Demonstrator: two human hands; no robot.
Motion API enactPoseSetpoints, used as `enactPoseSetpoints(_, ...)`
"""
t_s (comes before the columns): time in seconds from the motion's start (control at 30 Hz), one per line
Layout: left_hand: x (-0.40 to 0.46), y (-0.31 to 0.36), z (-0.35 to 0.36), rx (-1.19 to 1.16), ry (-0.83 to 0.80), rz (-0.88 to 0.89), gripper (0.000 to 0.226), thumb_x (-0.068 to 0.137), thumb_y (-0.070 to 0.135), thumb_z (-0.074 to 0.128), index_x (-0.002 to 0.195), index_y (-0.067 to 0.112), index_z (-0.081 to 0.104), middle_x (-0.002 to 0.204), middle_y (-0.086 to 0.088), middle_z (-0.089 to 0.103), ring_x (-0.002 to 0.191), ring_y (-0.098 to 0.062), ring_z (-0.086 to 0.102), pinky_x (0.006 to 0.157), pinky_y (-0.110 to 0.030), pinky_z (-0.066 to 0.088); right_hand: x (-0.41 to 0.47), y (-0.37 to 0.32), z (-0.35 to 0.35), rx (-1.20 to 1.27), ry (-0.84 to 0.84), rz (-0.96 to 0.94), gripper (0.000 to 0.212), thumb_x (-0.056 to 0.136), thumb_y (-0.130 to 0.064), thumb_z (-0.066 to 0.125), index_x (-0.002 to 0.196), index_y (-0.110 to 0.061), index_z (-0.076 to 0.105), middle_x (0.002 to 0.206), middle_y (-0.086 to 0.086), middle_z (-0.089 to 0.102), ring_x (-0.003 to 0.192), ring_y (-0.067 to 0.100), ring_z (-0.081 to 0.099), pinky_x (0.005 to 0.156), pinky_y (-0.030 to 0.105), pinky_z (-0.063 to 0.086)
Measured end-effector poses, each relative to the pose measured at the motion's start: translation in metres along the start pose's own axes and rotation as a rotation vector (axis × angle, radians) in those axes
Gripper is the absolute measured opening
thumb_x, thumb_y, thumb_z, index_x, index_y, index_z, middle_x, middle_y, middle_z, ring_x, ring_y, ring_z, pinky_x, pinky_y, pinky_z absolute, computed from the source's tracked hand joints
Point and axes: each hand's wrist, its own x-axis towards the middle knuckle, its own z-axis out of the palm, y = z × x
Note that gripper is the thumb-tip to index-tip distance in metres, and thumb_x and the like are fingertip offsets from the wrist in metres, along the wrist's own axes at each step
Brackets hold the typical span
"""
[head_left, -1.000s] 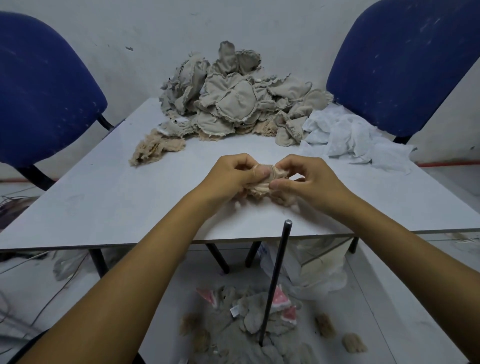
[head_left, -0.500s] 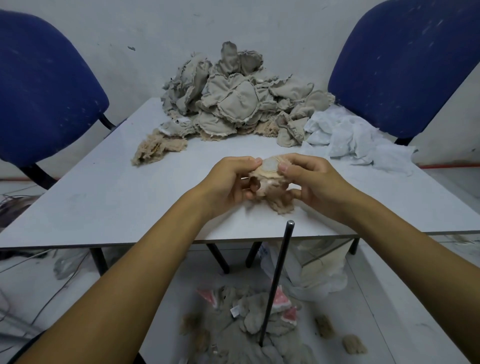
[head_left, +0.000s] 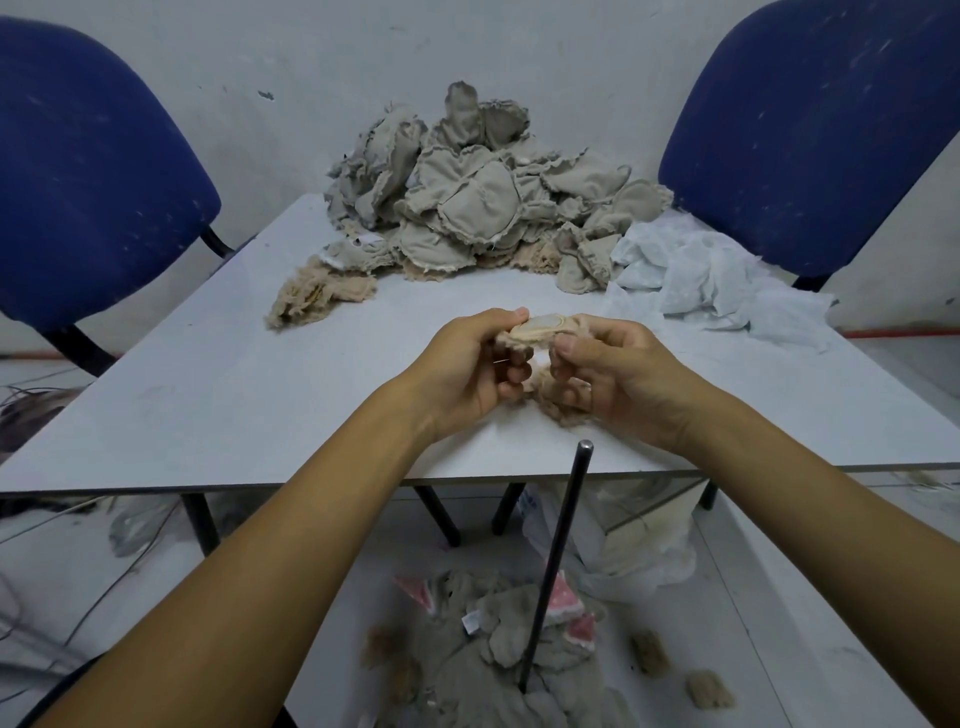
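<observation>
Carrying all the things, counter (head_left: 208, 395): white and flat; its near edge runs across the middle of the view.
Left chair (head_left: 88, 182): blue, at the far left corner of the counter.
Right chair (head_left: 800, 135): blue, at the far right corner.
Grey pile (head_left: 467, 208): many grey cloth pieces with frayed edges, heaped at the far side of the counter by the wall.
White cloth (head_left: 701, 275): crumpled, just right of the grey pile.
Floor heap (head_left: 498, 665): grey and beige pieces with some pink parts, on the floor below the near edge.
Dark rod (head_left: 556, 561): thin and tilted, it rises out of the floor heap in front of the counter edge.
Left hand (head_left: 467, 369): fingers curled, it pinches the left end of the beige piece.
Right hand (head_left: 618, 379): fingers curled, it grips the right end.
Beige scrap (head_left: 317, 296): fuzzy, on the counter left of the grey pile.
Beige piece (head_left: 540, 330): small and fuzzy, with a flat oval patch on top, held between both hands just above the counter, near its front.
</observation>
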Motion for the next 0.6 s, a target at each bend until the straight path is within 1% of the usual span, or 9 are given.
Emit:
enactPoseSetpoints(0.03,0.000,-0.001,0.000,-0.001,-0.001,0.003,0.021,0.096,0.023,0.051,0.077,0.014,0.052,0.060,0.000,0.047,0.049,-0.012,0.043,0.044,-0.021,0.030,0.001,0.001,0.001,0.001,0.038,-0.010,0.014,0.082,-0.019,0.071,0.087,-0.008,0.064,0.073,0.001,0.062,0.070,0.015,0.056,0.069,0.030,0.044)
enactPoseSetpoints(0.1,-0.001,-0.001,-0.001,-0.020,-0.015,0.016,0.019,0.091,0.025,0.056,0.076,0.015,0.053,0.059,0.000,0.050,0.051,-0.013,0.046,0.047,-0.022,0.033,0.002,0.001,0.003,-0.007,0.107,-0.031,0.026,0.083,-0.021,0.070,0.097,-0.002,0.060,0.068,0.000,0.061,0.065,0.014,0.055,0.062,0.027,0.045)
enactPoseSetpoints(0.13,-0.001,0.000,-0.001,-0.033,-0.036,0.023,0.016,0.087,0.026,0.060,0.077,0.014,0.054,0.061,0.000,0.051,0.053,-0.013,0.048,0.049,-0.022,0.034,0.002,0.000,0.003,-0.029,0.138,-0.048,0.022,0.084,-0.020,0.069,0.094,-0.003,0.062,0.066,0.001,0.060,0.061,0.013,0.054,0.056,0.024,0.045)
enactPoseSetpoints(0.17,-0.002,0.000,-0.002,-0.038,-0.063,0.030,0.016,0.083,0.026,0.064,0.080,0.014,0.055,0.065,0.000,0.052,0.056,-0.013,0.049,0.050,-0.022,0.036,0.002,-0.002,0.003,-0.070,0.170,-0.057,0.012,0.087,-0.017,0.068,0.087,-0.005,0.064,0.064,0.001,0.059,0.059,0.012,0.054,0.052,0.023,0.044)
enactPoseSetpoints(0.2,-0.002,0.001,-0.003,-0.027,-0.091,0.039,0.016,0.080,0.025,0.067,0.082,0.014,0.056,0.069,-0.001,0.053,0.058,-0.013,0.050,0.051,-0.022,0.038,0.002,-0.003,0.003,-0.118,0.206,-0.062,0.012,0.090,-0.013,0.065,0.079,-0.009,0.065,0.062,0.001,0.058,0.058,0.012,0.054,0.051,0.023,0.044)
enactPoseSetpoints(0.27,-0.003,0.001,-0.005,0.044,-0.131,0.073,0.012,0.079,0.020,0.069,0.083,0.014,0.059,0.072,0.000,0.055,0.062,-0.013,0.051,0.055,-0.022,0.039,0.003,-0.005,0.004,-0.213,0.270,-0.065,0.025,0.092,-0.006,0.061,0.068,-0.014,0.064,0.060,0.001,0.054,0.057,0.013,0.051,0.050,0.025,0.042)
enactPoseSetpoints(0.33,-0.003,-0.001,-0.004,0.126,-0.137,0.112,0.012,0.077,0.013,0.073,0.080,0.014,0.061,0.070,0.001,0.058,0.063,-0.013,0.053,0.057,-0.023,0.039,0.002,-0.005,0.009,-0.301,0.340,-0.086,0.032,0.089,-0.002,0.060,0.061,-0.017,0.061,0.058,0.001,0.050,0.057,0.014,0.048,0.051,0.027,0.040)
enactPoseSetpoints(0.47,-0.002,-0.003,-0.002,0.224,-0.085,0.151,0.015,0.084,0.006,0.071,0.076,0.015,0.061,0.069,-0.002,0.064,0.060,-0.014,0.057,0.057,-0.024,0.040,0.001,-0.004,0.015,-0.502,0.497,-0.196,0.024,0.082,-0.004,0.063,0.062,-0.016,0.058,0.057,0.001,0.049,0.057,0.017,0.045,0.053,0.029,0.038)
enactPoseSetpoints(0.6,0.000,-0.006,0.000,0.298,-0.033,0.215,0.017,0.085,0.003,0.071,0.078,0.013,0.061,0.070,-0.002,0.065,0.063,-0.015,0.057,0.065,-0.030,0.042,0.000,-0.001,0.021,-0.692,0.620,-0.311,0.023,0.075,-0.013,0.069,0.061,-0.020,0.052,0.055,-0.013,0.048,0.054,0.006,0.043,0.053,0.025,0.038)
